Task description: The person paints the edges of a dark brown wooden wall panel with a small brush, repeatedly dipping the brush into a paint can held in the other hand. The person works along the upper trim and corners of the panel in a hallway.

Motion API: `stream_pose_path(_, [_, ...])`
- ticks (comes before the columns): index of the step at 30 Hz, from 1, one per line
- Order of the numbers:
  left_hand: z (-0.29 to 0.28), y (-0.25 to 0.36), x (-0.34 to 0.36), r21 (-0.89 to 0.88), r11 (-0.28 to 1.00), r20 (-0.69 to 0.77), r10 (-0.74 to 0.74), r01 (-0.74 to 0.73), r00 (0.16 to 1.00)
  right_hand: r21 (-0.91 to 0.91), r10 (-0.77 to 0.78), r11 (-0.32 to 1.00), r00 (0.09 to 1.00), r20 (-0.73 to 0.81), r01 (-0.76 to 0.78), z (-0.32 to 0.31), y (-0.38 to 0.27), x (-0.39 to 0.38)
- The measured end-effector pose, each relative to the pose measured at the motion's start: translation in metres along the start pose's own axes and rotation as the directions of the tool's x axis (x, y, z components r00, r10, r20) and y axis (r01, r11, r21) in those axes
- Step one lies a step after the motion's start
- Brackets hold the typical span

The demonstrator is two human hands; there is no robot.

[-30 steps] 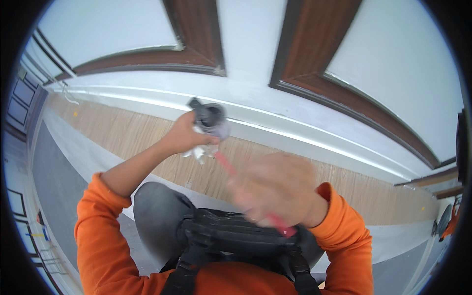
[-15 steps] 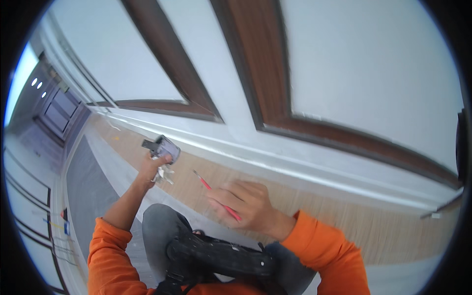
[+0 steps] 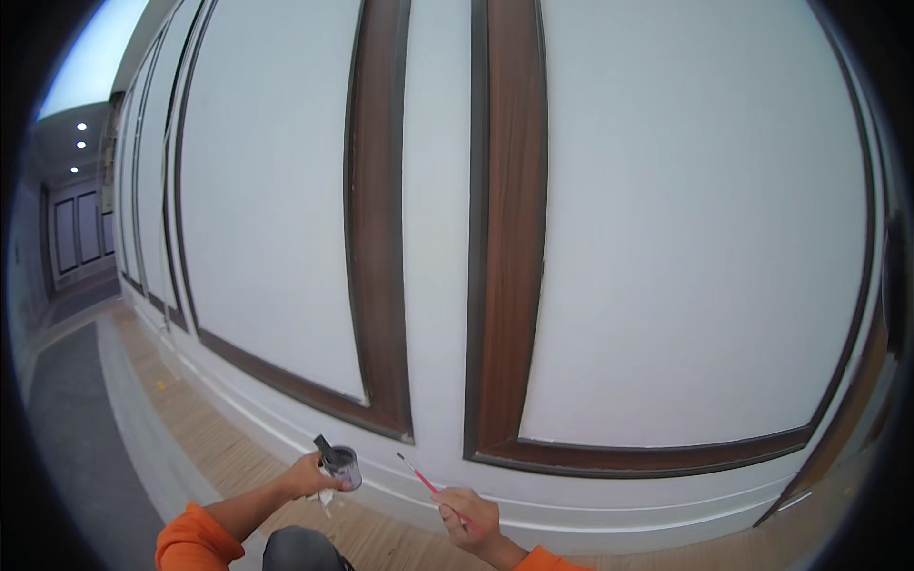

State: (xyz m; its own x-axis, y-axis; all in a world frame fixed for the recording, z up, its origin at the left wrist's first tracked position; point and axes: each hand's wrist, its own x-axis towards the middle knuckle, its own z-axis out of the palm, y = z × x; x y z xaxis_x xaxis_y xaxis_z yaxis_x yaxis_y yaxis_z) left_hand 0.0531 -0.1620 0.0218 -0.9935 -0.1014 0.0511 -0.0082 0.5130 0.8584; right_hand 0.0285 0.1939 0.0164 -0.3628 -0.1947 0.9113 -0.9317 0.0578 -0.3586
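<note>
The person stands close to a long white wall panelled with dark brown wooden frames [image 3: 381, 285]. The left hand [image 3: 307, 474] is wrapped around a small grey cup-shaped container [image 3: 343, 466], with a dark stick-like piece poking up from its rim and a bit of crumpled white cloth or paper [image 3: 327, 499] hanging beneath the fingers. It is held low, in front of the white skirting board [image 3: 286, 428]. The right hand [image 3: 468, 517] is pinched shut on a thin red-handled brush [image 3: 428, 483], whose tip slants up and to the left, ending near the container but not touching it. The two hands are apart, at about the same height. Both forearms wear bright orange sleeves [image 3: 195, 542]. Below runs a light wood-grain floor strip [image 3: 219, 447], with a grey carpet [image 3: 76, 428] stretching down the corridor on the left.
</note>
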Motion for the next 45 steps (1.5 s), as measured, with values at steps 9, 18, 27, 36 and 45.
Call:
stream_pose_path(9, [0.031,-0.017,0.064,0.209,0.946,0.432,0.138,-0.248,0.891,-0.28,-0.055,0.957,0.997,0.062,0.071,0.051,0.036,-0.021])
stream_pose_path(18, [0.037,-0.023,0.049,-0.108,0.942,0.437,0.333,-0.319,0.835,-0.502,0.062,0.865,0.99,0.124,0.008,0.055,0.001,-0.02])
stream_pose_path(27, [0.063,-0.038,0.068,-0.22,0.873,0.609,0.471,-0.434,0.639,-0.751,-0.03,0.66,0.999,-0.016,0.008,0.042,-0.037,0.025])
stream_pose_path(36, [0.093,-0.038,0.071,-0.294,0.582,0.619,0.721,-0.759,0.312,-0.695,-0.023,0.697,0.964,-0.266,-0.175,0.074,-0.109,0.096])
stream_pose_path(45, [0.02,-0.038,0.033,-0.332,0.714,0.616,0.659,-0.616,0.431,-0.283,-0.066,0.957,0.895,-0.441,-0.069,0.129,-0.098,0.157])
